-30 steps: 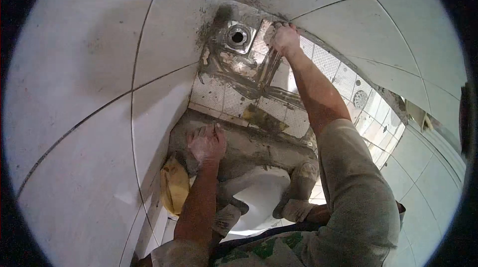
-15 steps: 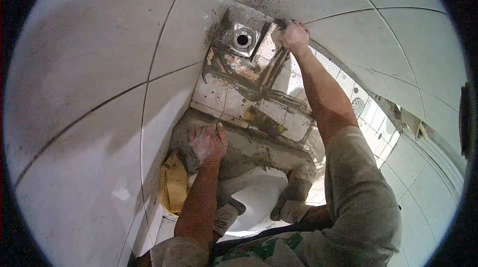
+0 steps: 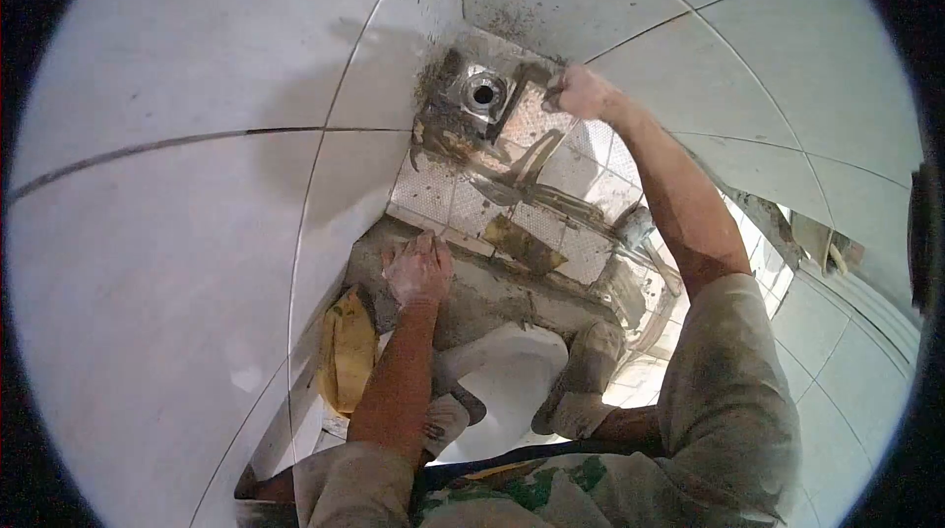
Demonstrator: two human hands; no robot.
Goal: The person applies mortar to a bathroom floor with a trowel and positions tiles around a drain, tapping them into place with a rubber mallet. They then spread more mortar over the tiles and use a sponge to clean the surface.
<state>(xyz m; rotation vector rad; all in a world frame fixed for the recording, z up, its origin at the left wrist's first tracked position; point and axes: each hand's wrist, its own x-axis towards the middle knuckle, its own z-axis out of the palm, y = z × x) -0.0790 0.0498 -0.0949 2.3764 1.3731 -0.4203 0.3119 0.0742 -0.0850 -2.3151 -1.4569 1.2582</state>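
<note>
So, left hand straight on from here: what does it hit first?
Left hand would likely meet the pale textured tiles just past the grey ledge. Height difference is unclear, so it might pass over them.

Looking dim and greyish overall, but glaring near-white on the floor tiles at lower right, washing out detail. Casting a soft-edged shadow across the left wall, with a faint pale reflection showing lower down. Glinting slightly around the drain. Bending straight lines, fisheye-style; blacking out at the corners. Showing grain, softening fine texture.
</note>
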